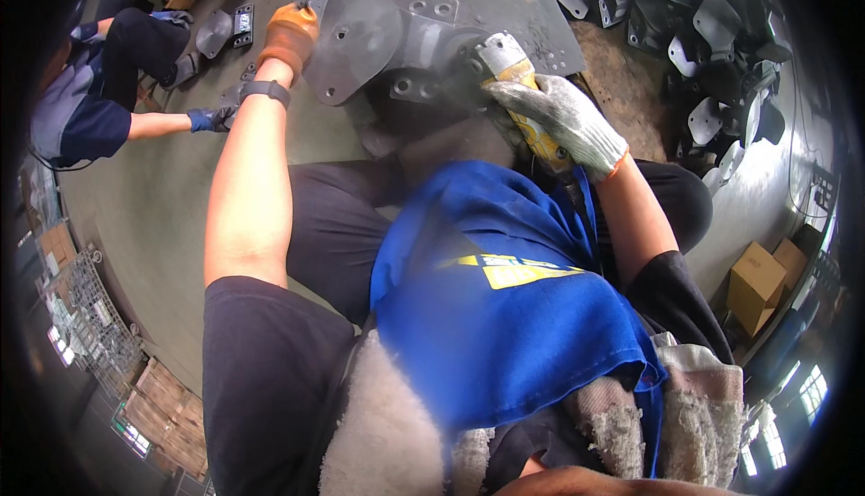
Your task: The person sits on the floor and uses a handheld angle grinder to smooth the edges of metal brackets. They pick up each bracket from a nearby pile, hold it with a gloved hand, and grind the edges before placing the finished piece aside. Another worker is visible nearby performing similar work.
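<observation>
My right hand (563, 122), in a whitish knit glove, is wrapped around the yellow body of a power grinder (539, 142). The tool's metal head (501, 53) is tilted toward a grey metal bracket (360, 41), beside its right part; blur hides whether the disc touches it. That bracket has a rounded plate with holes and a flange with two holes. At its left edge, my left hand (293, 32) in an orange glove is closed. A blurred grey piece shows by its fingertips, and what they grip is hidden. Under the bracket lies a dark metal work surface (514, 5).
Many similar brackets (712, 54) are heaped at the far right, beside a brown board (622, 91). A co-worker's gloved hand (212, 118) is near more brackets (216, 32) at left. Cardboard boxes (757, 284) stand right; a wire cage (95, 316) and wooden pallet (162, 415), left.
</observation>
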Demonstrator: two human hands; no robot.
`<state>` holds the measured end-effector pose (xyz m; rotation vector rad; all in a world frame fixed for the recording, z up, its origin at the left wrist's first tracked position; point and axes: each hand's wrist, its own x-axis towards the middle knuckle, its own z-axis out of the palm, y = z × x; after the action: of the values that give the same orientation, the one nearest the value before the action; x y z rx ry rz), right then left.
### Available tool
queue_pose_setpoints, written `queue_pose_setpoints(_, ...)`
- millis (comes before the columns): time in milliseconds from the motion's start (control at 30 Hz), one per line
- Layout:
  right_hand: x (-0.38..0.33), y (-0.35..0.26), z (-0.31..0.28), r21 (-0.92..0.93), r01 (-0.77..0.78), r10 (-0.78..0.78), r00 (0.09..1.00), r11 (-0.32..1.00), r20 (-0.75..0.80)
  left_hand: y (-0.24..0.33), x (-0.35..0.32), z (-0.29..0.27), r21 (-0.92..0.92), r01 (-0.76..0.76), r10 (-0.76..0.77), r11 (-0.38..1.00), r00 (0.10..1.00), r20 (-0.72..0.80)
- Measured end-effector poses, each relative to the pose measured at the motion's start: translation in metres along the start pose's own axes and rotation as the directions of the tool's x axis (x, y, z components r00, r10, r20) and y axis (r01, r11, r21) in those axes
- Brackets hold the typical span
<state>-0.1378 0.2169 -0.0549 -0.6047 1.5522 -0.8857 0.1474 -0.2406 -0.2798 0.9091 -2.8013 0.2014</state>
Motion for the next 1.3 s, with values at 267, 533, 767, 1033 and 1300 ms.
queue_pose_setpoints(267, -0.011, -0.013, 0.005, 0.002, -0.131, 0.131, 0.991, 0.991, 0.016, 0.005, 0.004, -0.004, -0.092, 0.058, -0.06, 0.994, 0.998, -0.023)
queue_pose_setpoints(533, -0.007, -0.01, 0.01, -0.085, -0.128, 0.133, 0.99, 0.988, 0.051, 0.006, 0.007, -0.003, -0.056, 0.019, -0.017, 0.998, 0.999, 0.04)
queue_pose_setpoints(767, -0.008, -0.013, 0.014, -0.082, -0.166, 0.17, 0.984, 0.983, 0.047, -0.015, 0.003, -0.006, 0.083, -0.066, 0.054, 0.994, 0.989, 0.135)
queue_pose_setpoints(1033, -0.025, 0.02, -0.011, -0.252, -0.097, 0.085, 0.995, 0.963, -0.059, -0.034, 0.004, -0.003, 0.048, -0.157, 0.154, 0.986, 0.986, 0.064)
queue_pose_setpoints(1300, -0.034, 0.002, 0.005, 0.029, -0.227, 0.225, 0.973, 0.973, 0.057, -0.001, 0.026, -0.021, -0.253, -0.053, 0.066, 0.966, 0.997, 0.042)
